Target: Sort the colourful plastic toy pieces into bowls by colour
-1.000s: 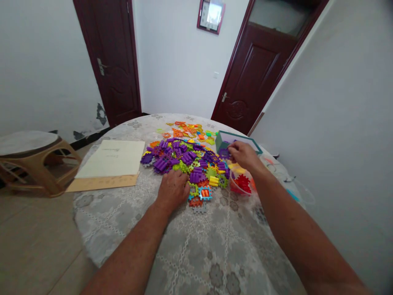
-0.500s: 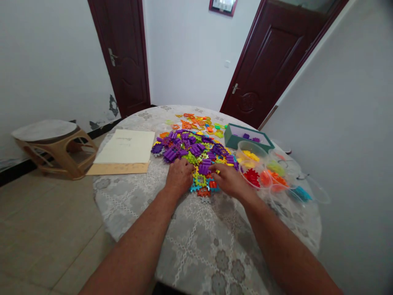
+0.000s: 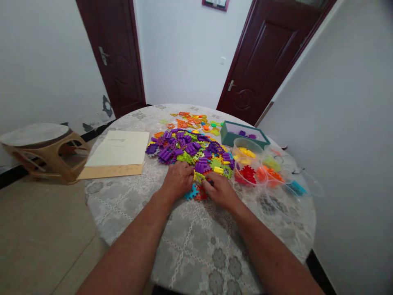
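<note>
On the worktop (image 3: pixel 184 254) lies a heap of plastic pieces (image 3: pixel 184 147). At its near edge, the left hand (image 3: pixel 178 180) and right hand (image 3: pixel 221 190) each have a grip closed on a yellow-green piece (image 3: pixel 199 176), long axis running left-right between them.

One head-worn view faces forward and down, across the nearby table (image 3: pixel 184 246) to a wall (image 3: pixel 184 61)
</note>
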`<action>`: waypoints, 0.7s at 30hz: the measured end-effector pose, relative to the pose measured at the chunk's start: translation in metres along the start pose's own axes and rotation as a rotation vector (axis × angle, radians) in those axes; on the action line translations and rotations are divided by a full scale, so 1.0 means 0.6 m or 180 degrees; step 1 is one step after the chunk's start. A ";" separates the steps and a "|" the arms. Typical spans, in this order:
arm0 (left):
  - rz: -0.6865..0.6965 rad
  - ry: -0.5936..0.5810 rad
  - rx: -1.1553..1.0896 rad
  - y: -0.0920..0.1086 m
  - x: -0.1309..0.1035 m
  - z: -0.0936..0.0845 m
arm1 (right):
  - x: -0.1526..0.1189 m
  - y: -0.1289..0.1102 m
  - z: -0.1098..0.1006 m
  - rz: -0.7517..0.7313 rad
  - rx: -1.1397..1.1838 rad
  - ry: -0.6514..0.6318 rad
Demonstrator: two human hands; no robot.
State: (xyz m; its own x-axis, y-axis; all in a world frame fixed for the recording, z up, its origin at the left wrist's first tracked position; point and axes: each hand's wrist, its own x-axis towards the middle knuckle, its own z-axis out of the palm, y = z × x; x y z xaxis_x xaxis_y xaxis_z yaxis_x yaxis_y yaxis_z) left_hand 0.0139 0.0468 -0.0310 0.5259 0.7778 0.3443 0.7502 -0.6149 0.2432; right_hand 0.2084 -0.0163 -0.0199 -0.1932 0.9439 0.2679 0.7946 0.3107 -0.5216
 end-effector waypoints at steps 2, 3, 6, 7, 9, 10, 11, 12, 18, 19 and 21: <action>0.0016 0.0017 0.0022 0.001 0.000 -0.002 | 0.004 0.007 -0.005 0.0131 0.0341 0.0227; 0.0045 0.0029 0.0003 0.001 0.000 -0.004 | 0.007 0.009 -0.010 0.0200 0.0500 0.0312; 0.0243 -0.0013 -0.0102 -0.001 -0.001 -0.009 | 0.009 0.005 -0.039 0.0369 0.0787 0.0361; 0.0325 -0.0065 -0.0123 -0.002 -0.001 -0.011 | 0.006 0.001 -0.053 0.0400 0.0795 0.0336; 0.0442 -0.0203 -0.0132 -0.002 -0.003 -0.016 | -0.006 -0.009 -0.085 0.0446 0.0705 0.0351; 0.0470 -0.0272 -0.0136 -0.001 -0.003 -0.018 | -0.015 -0.013 -0.103 0.0468 0.0626 0.0427; 0.0481 -0.0334 -0.0146 -0.001 -0.003 -0.019 | -0.025 -0.015 -0.121 0.0484 0.0537 0.0521; 0.0475 -0.0383 -0.0161 0.000 -0.002 -0.020 | -0.036 -0.013 -0.139 0.0500 0.0443 0.0636; 0.0451 -0.0559 -0.0297 0.008 -0.003 -0.026 | -0.077 0.088 -0.264 0.0881 -0.0493 0.1181; 0.0471 -0.0576 -0.0322 0.009 -0.004 -0.027 | -0.073 0.117 -0.287 0.1011 -0.0731 0.1251; 0.0491 -0.0607 -0.0365 0.010 -0.008 -0.030 | -0.058 0.176 -0.329 0.1401 -0.1278 0.1268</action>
State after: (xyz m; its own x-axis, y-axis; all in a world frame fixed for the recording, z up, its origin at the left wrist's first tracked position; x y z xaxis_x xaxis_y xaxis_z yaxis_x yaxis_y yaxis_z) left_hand 0.0087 0.0371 -0.0148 0.7047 0.6775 0.2109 0.6107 -0.7304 0.3059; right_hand 0.4125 -0.0387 0.0754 0.3578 0.8357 0.4166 0.9158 -0.2270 -0.3313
